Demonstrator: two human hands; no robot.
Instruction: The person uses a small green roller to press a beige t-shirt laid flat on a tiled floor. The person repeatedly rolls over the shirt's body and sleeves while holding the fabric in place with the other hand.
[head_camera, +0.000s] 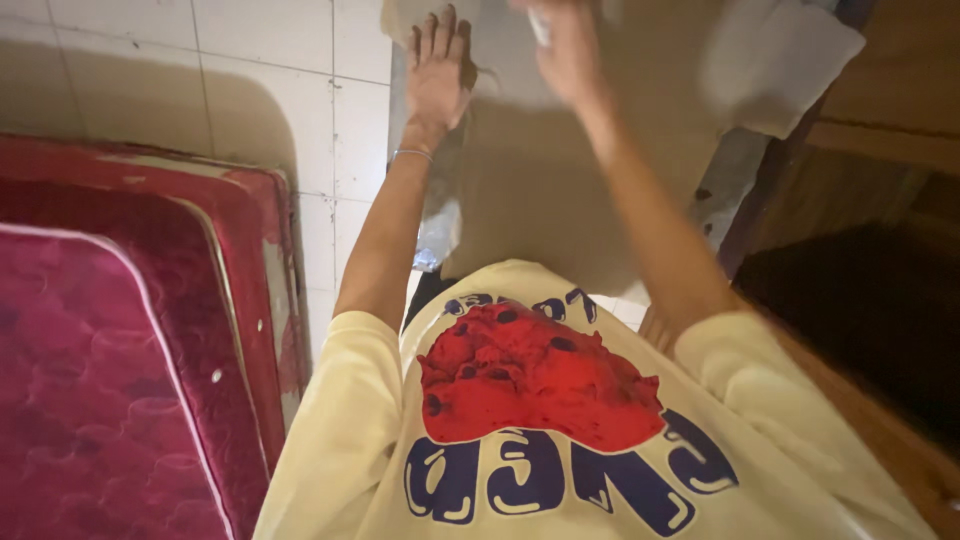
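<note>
Both arms reach up toward the top middle of the frame, where a large pale sheet (560, 190), probably cloth or paper, hangs or leans in front of the tiled wall (250, 70). The left hand (437, 75) lies flat against the sheet's upper left edge, fingers spread and straight, so its grip is wide and closes on nothing; pressing flat like this seems meant to keep the sheet from shifting. A thin bracelet (412, 153) circles that wrist.

The right hand (568, 50) is blurred at the top edge of the frame. It appears to be closed around a small pale object (538, 25), but the blur hides what that object is, and I cannot tell how tightly the fingers close. It sits just beside the left hand, over the same sheet.

To the upper right a white cloth (780, 60) drapes over a dark wooden frame (880, 110), apart from both hands. Along the left side of the frame two red mattresses (110, 380) stand on edge against the wall, stored out of the way. The lower middle is filled by the person's cream shirt (540, 440) with a red and blue print.
</note>
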